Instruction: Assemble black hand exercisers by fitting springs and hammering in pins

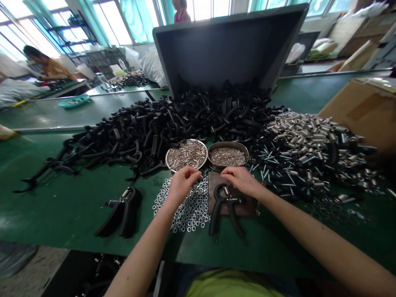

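My left hand (185, 183) is closed in a pinch over the pile of metal nuts (190, 212), just in front of a round dish of small metal pins (187, 155). What its fingertips hold, if anything, is too small to make out. Pinched as well, my right hand (239, 180) hovers at the upper end of a black spring hand grip (230, 202) lying on a brown pad (215, 179). Anything between its fingers is hidden. Behind it stands an oval tin (229, 155) of tiny metal parts. More assembled hand grips (125, 212) lie together on the left.
Black handles (139, 132) heap across the back, spilling from a tipped grey bin (229, 49). Springs (306, 134) and bolts (278, 163) are piled at right, beside a cardboard box (365, 107). A green tray (74, 101) sits far left. Other people are in the background.
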The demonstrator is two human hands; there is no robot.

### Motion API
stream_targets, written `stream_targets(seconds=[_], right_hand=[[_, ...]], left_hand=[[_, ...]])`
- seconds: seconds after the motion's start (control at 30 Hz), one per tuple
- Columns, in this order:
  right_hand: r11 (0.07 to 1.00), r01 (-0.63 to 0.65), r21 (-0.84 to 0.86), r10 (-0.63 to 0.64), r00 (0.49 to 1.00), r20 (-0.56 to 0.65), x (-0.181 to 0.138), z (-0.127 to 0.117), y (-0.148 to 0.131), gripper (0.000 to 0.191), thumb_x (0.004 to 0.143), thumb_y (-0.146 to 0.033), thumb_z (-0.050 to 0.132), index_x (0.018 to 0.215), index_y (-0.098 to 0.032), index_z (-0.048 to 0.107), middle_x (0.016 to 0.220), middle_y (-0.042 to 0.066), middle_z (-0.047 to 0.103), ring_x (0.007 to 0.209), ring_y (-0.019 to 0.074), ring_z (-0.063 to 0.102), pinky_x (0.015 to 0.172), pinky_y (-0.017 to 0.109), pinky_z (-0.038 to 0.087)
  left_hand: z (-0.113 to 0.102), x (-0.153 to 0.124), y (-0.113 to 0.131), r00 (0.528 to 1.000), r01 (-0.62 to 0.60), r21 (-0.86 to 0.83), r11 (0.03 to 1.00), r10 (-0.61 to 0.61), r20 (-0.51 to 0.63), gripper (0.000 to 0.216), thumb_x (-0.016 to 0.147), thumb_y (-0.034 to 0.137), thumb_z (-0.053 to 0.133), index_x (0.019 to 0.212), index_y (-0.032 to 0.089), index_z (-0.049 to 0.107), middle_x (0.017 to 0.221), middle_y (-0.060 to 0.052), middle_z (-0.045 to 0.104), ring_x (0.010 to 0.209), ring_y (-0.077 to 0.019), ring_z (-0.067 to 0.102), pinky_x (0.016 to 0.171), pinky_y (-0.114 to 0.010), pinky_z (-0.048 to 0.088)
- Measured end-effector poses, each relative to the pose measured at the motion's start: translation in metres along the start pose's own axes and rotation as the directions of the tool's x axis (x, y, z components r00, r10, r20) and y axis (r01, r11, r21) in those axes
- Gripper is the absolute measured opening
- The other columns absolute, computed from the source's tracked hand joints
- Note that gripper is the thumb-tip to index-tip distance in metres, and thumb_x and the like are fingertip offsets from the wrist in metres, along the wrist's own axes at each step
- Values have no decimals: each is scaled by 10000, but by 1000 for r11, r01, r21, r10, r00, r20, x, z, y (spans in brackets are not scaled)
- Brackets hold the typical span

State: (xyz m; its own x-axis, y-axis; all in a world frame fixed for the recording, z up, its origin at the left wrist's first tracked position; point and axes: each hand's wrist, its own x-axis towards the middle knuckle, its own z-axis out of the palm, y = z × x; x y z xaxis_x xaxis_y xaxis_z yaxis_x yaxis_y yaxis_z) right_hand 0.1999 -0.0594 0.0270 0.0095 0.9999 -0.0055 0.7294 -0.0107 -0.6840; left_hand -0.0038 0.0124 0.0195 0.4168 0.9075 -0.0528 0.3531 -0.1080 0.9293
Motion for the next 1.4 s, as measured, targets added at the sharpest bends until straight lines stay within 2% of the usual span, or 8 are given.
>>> stream_targets(seconds=[0.1,0.27,0.5,0.77,0.9,1.1,1.23,1.4], right_hand=[[1000,-24,7,24,999,28,-17,4,15,157,853,-196,433,876,-165,585,658,-19,616,620,117,576,609,227,403],[997,-7,-74,10,999,48,-12,13,18,115,857,-179,439,914,-183,538,699,-16,632,668,127,597,635,225,406],[943,103,-317,-73,992,105,-14,16,0,144,828,-168,523,966,-183,562,908,86,663,878,216,591,738,284,386],[886,104,-452,-70,993,92,-24,21,5,180,922,-280,434,1003,-198,572,915,81,652,862,207,584,706,283,418],[880,20,-475,-30,999,-13,-61,1,20,217,931,-276,404,1090,-204,534,1055,82,625,1011,214,541,742,297,439],[752,-269,-602,230,963,-142,-154,-24,82,202,832,-377,531,926,-199,540,910,95,603,839,265,568,655,367,458],[748,-354,-562,288,935,-206,-172,-24,92,220,881,-327,411,965,-177,548,934,120,619,841,275,603,679,388,474],[919,-262,-295,208,957,-200,-139,-27,42,394,932,-351,279,1252,-219,468,1202,97,605,974,255,628,795,394,499]], left_hand=[[29,-24,-9,974,61,-42,997,-50,223,172,769,331,596,751,161,600,644,14,613,540,-114,511,499,-222,377],[56,-35,-18,977,-158,178,971,127,171,126,775,270,612,697,172,619,724,2,591,738,-151,550,677,-263,402],[61,-35,-13,968,-221,238,946,182,173,104,795,242,612,717,175,601,762,-9,582,773,-162,549,714,-273,404],[60,-38,-9,928,-349,337,874,273,253,107,827,212,567,726,182,587,785,-18,563,775,-158,544,707,-267,425],[61,-42,-5,891,-447,499,742,320,322,113,862,219,520,798,190,608,841,-36,567,765,-156,543,679,-257,429],[65,-56,-6,813,-579,658,482,407,417,205,915,200,418,882,224,619,872,-50,598,812,-182,525,647,-257,417],[64,-69,-10,850,-515,712,477,393,352,228,915,223,418,1052,245,598,991,-63,610,869,-196,539,590,-247,430],[64,-79,-8,872,-481,722,498,359,333,318,916,248,414,1211,237,533,1077,-87,602,938,-218,568,623,-273,491]])
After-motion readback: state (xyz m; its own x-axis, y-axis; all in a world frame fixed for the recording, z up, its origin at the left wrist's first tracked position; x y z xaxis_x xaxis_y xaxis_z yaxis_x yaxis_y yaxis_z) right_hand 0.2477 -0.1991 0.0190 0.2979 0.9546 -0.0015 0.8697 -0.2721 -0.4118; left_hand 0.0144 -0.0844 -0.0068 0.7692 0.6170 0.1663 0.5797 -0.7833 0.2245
